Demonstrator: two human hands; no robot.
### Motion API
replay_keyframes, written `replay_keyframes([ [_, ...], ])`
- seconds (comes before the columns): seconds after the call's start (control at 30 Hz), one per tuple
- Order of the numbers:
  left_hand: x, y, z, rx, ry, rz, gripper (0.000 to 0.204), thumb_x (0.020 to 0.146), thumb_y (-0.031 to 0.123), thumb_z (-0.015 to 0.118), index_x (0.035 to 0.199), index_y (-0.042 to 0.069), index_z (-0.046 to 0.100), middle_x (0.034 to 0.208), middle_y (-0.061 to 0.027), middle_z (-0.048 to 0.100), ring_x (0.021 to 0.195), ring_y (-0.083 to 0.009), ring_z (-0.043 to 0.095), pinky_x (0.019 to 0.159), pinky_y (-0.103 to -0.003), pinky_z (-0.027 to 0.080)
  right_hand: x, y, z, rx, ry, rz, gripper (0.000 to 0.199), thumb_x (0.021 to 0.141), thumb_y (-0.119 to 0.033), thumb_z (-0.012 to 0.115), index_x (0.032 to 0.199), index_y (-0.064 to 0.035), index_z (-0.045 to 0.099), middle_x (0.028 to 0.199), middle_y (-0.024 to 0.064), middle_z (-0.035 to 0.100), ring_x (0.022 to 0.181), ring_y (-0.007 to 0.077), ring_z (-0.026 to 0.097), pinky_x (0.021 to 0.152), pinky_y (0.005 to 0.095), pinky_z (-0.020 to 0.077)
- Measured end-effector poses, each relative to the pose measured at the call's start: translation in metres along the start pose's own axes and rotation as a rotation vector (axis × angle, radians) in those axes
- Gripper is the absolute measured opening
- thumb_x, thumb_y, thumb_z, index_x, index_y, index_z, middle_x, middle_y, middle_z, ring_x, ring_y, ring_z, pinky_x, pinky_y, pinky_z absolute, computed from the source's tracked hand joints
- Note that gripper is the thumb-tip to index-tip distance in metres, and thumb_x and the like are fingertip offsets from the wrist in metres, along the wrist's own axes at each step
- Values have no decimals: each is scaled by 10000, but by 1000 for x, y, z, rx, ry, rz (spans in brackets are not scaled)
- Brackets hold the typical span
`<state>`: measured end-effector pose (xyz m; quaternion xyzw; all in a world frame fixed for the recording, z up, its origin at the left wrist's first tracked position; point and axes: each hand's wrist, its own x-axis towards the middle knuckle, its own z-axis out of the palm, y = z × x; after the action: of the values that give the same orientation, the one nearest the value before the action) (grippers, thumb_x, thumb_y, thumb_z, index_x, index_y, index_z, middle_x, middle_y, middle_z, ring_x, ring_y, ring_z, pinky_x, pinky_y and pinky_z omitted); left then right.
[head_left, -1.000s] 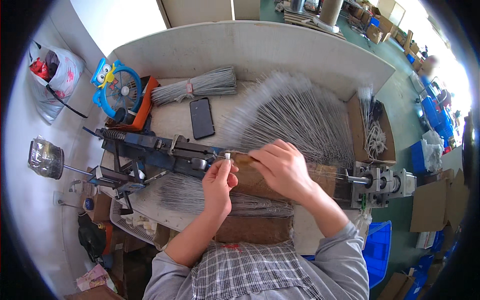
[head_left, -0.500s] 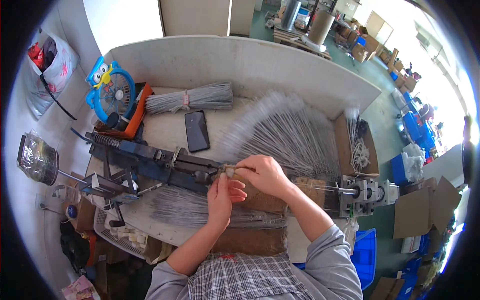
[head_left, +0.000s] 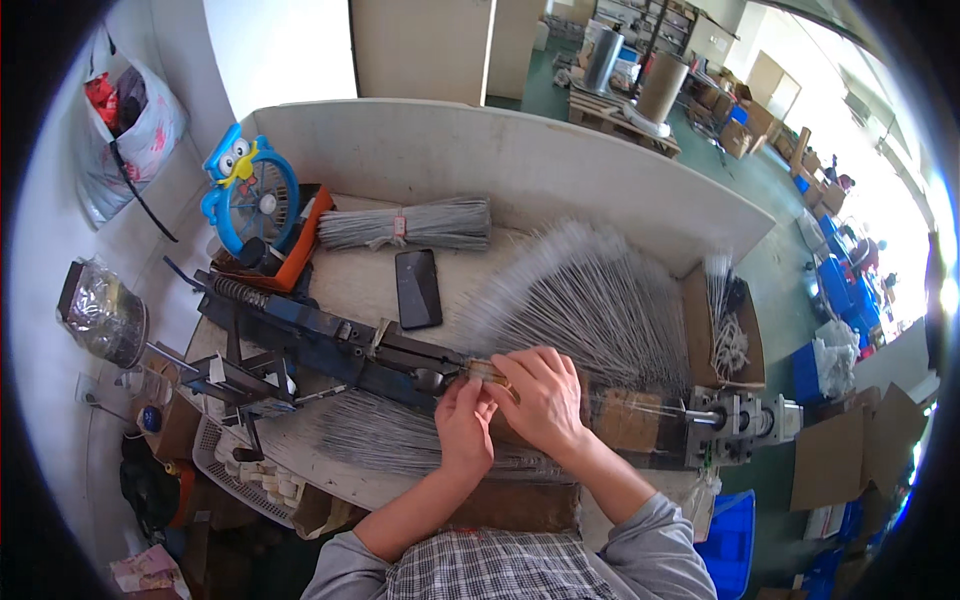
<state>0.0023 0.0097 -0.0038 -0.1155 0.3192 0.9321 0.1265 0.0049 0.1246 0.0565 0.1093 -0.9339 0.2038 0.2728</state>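
Note:
My right hand (head_left: pixel 548 400) is closed, thumb and fingertips on a small tan, stick-like piece (head_left: pixel 484 369) at the right end of a long dark metal bench device (head_left: pixel 345 345). Just below it my left hand (head_left: pixel 466 428) has its thumb and fingers pinched together; whatever lies between them is too small to make out. Beside the left fingertips is a dark round knob (head_left: pixel 428 380) on the device. Many thin wire-like strands with pale ends (head_left: pixel 590 300) fan out behind my right hand. More thin strands (head_left: pixel 385 435) lie in front of the device, left of my left forearm.
A phone (head_left: pixel 418 290), a tied strand bundle (head_left: pixel 445 224) and a blue fan (head_left: pixel 265 200) stand behind the device. To the right are a metal clamp mechanism (head_left: pixel 725 420) and a cardboard box (head_left: pixel 697 318) holding strands. A low panel (head_left: pixel 500 155) borders the table's back.
My left fingers, spread before, have drawn together at the tan piece. My right hand stays there, its fingers more bent. The whole view has shifted slightly, scene lower and to the right.

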Motion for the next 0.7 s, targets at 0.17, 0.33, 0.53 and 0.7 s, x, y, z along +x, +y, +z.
replay_keyframes([
  [0.17,0,-4,9,-64,125,50,79,925,107,561,984,60,583,972,-30,619,870,-119,580,839,-293,461,-5,6,-1,34,8,-131,268,718,-173,717,985,-168,698,958,4,636,925,216,593,814,376,447],
  [0.33,-4,-1,12,-77,109,41,73,913,95,562,978,69,584,998,-28,612,922,-136,578,873,-309,450,-9,12,1,68,-12,-121,273,719,-171,714,992,-171,708,989,-3,636,935,221,594,821,377,449],
  [0.53,0,-5,11,-27,78,52,99,902,64,555,992,42,590,961,-32,624,856,-119,585,827,-283,467,-9,19,-6,93,-31,-111,260,708,-147,735,967,-153,719,1015,2,643,950,233,592,834,387,453],
  [0.7,-4,1,12,8,22,30,153,913,136,532,1003,24,584,954,-65,637,858,-130,607,778,-263,472,-23,-6,-19,258,-40,-40,229,732,-92,738,959,-75,711,890,79,665,814,245,620,755,353,495],
])
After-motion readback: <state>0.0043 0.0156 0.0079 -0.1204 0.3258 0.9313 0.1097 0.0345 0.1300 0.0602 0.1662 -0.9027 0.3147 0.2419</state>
